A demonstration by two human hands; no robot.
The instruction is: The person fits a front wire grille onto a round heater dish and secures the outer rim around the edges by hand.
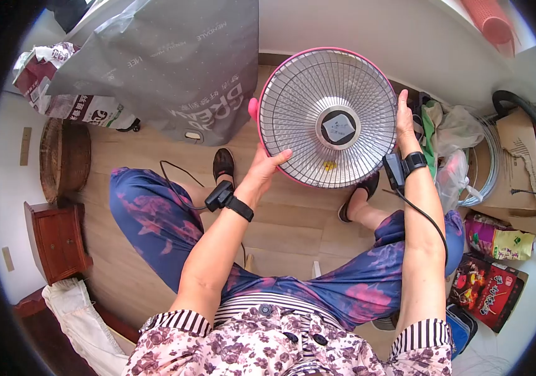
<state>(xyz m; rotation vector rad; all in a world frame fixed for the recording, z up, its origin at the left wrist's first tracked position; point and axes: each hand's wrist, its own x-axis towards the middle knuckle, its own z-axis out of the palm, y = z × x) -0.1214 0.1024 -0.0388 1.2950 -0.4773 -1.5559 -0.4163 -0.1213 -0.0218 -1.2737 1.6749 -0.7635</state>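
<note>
A round heater (299, 147) with a pink rim, a silver reflector and a wire grille is held up in front of me, its face turned toward me. My left hand (267, 168) grips the lower left edge, with the thumb over the rim and the other fingers behind it. At the right edge, my right hand (406, 122) presses against the rim, its fingers pointing up. The heater's back and base are hidden. Each wrist wears a black strap with a small device and a cable.
A large grey bag (155, 69) stands at the upper left, near a woven basket (64, 160) and a red-brown wooden box (58, 241). On the right are plastic bags (459, 128), cardboard (518, 163), coiled wire and a red-black package (487, 291). A pink roll (488, 22) lies at the upper right.
</note>
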